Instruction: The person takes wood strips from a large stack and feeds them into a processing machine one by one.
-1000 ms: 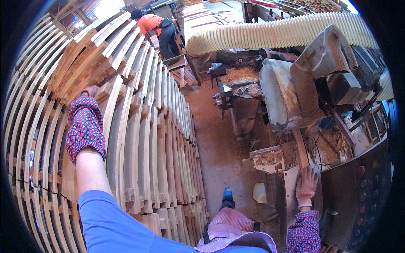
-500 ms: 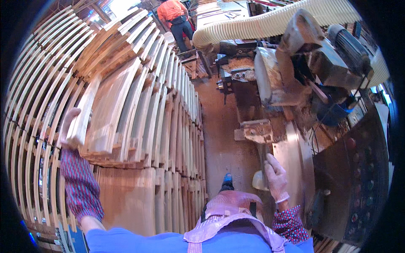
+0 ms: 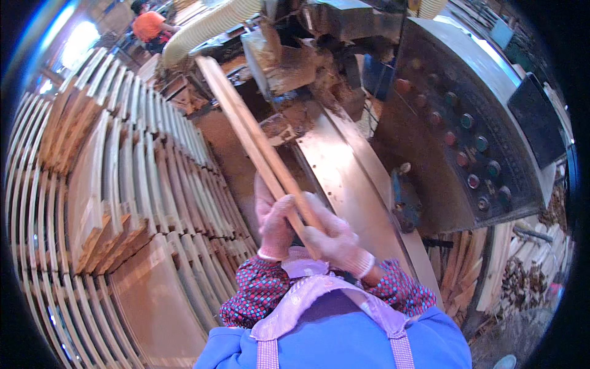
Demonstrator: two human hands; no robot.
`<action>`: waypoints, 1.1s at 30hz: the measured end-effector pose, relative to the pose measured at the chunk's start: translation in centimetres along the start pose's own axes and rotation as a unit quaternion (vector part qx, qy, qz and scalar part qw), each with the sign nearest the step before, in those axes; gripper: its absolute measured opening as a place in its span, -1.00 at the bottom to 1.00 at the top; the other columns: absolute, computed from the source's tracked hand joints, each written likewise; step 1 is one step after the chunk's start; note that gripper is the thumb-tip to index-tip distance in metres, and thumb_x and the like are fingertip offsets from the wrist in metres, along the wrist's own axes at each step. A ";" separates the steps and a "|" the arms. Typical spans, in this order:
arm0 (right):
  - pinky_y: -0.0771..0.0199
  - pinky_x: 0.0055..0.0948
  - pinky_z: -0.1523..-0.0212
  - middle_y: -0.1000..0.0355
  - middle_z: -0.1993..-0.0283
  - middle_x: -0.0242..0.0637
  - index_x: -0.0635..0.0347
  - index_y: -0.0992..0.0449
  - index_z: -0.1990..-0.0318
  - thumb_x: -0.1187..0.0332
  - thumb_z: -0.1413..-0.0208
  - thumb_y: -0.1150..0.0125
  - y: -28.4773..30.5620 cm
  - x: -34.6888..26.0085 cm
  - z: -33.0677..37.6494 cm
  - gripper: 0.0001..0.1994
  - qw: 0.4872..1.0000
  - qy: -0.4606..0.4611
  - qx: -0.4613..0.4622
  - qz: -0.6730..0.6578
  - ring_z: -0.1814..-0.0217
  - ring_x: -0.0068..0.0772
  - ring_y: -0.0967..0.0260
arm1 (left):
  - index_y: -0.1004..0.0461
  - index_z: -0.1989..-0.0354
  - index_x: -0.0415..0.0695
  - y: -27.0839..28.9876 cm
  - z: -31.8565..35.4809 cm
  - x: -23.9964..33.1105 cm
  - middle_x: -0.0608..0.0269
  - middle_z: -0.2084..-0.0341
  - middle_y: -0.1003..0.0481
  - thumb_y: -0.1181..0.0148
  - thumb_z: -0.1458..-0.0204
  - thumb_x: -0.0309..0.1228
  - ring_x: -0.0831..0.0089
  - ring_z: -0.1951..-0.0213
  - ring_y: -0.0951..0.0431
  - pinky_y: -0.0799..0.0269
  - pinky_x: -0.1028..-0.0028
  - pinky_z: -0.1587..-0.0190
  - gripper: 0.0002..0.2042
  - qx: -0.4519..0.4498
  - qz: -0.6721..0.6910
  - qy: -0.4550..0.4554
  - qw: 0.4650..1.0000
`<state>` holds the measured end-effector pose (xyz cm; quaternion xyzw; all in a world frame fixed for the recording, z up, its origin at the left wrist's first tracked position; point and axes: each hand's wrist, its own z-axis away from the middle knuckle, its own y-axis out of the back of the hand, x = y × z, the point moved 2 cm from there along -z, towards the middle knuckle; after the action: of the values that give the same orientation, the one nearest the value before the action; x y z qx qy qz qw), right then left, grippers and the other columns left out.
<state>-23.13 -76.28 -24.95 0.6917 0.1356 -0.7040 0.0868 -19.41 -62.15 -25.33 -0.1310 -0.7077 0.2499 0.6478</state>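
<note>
Left hand (image 3: pixel 276 234) and right hand (image 3: pixel 341 246), both gloved, wrapped round two long wooden slats (image 3: pixel 268 155) near their closest ends.
Side by side, the slats slant away forward and left; they look stiff, fairly light and grippy with dry grain, best held across both edges, though the far ends may sway. Beyond: a smooth, glossy machine bed (image 3: pixel 350 172), stacked flat boards (image 3: pixel 163 301), then a ribbed cream hose (image 3: pixel 209 31).

Held strips (image 3: pixel 268 150): warm brown
Gloves (image 3: pixel 335 240): pale pink
Oversleeves (image 3: pixel 258 289): dark, blue-and-pink dotted
Shirt (image 3: pixel 369 345): bright blue
Apron (image 3: pixel 301 301): lilac
Far hose (image 3: pixel 212 31): cream
Buttons (image 3: pixel 473 181): red, green
</note>
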 end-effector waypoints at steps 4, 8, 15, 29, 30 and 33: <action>-0.49 -0.19 -0.07 -0.26 -0.27 0.15 0.29 -0.31 -0.25 0.40 -0.07 -0.17 6.8 7.4 10.3 -0.46 0.892 0.104 0.155 0.411 -0.13 0.14 -0.41 | -0.14 -0.33 -0.17 2.2 0.4 -6.0 0.28 -0.01 -0.33 -0.20 0.15 -0.43 0.41 -0.02 -0.37 -0.36 0.38 -0.09 -0.26 -0.013 -0.023 0.085 0.996; -0.44 -0.01 -0.09 -0.23 -0.28 0.17 0.23 -0.31 -0.24 0.34 0.01 -0.21 9.0 13.9 13.8 -0.41 0.762 -0.042 0.147 0.629 -0.10 0.25 -0.36 | -0.13 -0.31 -0.19 3.7 0.0 -6.8 0.33 0.05 -0.32 -0.26 0.20 -0.42 0.46 0.04 -0.35 -0.31 0.49 -0.07 -0.22 0.001 -0.024 0.135 0.991; -0.07 0.01 -0.38 -0.19 -0.35 0.08 0.29 -0.25 -0.29 0.38 -0.13 0.12 12.6 17.0 -11.1 -0.47 0.647 0.061 0.105 0.753 -0.38 0.17 -0.11 | -0.09 -0.35 -0.14 5.7 -1.9 -4.9 0.32 -0.05 -0.31 -0.29 0.17 -0.51 0.48 -0.05 -0.35 -0.33 0.51 -0.10 -0.20 0.022 -0.008 0.086 0.996; -0.22 -0.30 -0.32 -0.17 -0.36 0.09 0.33 -0.07 -0.39 0.29 -0.14 -0.22 2.6 7.7 -2.3 -0.29 0.985 -0.090 -0.037 0.144 -0.40 -0.10 -0.14 | 0.07 -0.41 -0.25 7.4 -3.5 -3.2 -0.20 -0.31 -0.11 -0.28 0.03 0.02 0.02 -0.35 -0.11 0.02 0.20 -0.39 -0.05 -0.149 -0.684 -0.013 0.714; -0.28 -0.26 -0.29 -0.18 -0.34 0.15 0.33 -0.10 -0.38 0.31 -0.12 -0.22 4.1 7.8 -0.5 -0.30 0.966 -0.097 -0.007 0.240 -0.37 0.00 -0.19 | -0.08 -0.36 -0.26 7.4 -5.2 1.2 -0.29 -0.31 -0.10 -0.30 0.11 0.12 -0.10 -0.38 -0.04 0.06 0.14 -0.41 -0.04 -0.137 -0.748 -0.052 0.647; -0.28 -0.04 -0.28 -0.18 -0.32 0.19 0.32 -0.21 -0.31 0.32 -0.10 -0.18 7.4 12.0 8.6 -0.39 0.897 -0.059 0.132 0.418 -0.32 0.25 -0.20 | -0.41 -0.03 -0.16 12.4 -11.6 16.2 -0.06 -0.02 -0.37 -0.37 0.27 -0.03 0.06 -0.10 -0.38 -0.28 0.11 -0.19 -0.33 0.029 -0.867 -0.259 0.426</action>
<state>-29.33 -85.15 -37.36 0.6473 -0.2654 -0.6536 0.2887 -11.77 -41.35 -17.57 0.6410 -0.5751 -0.4005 0.3132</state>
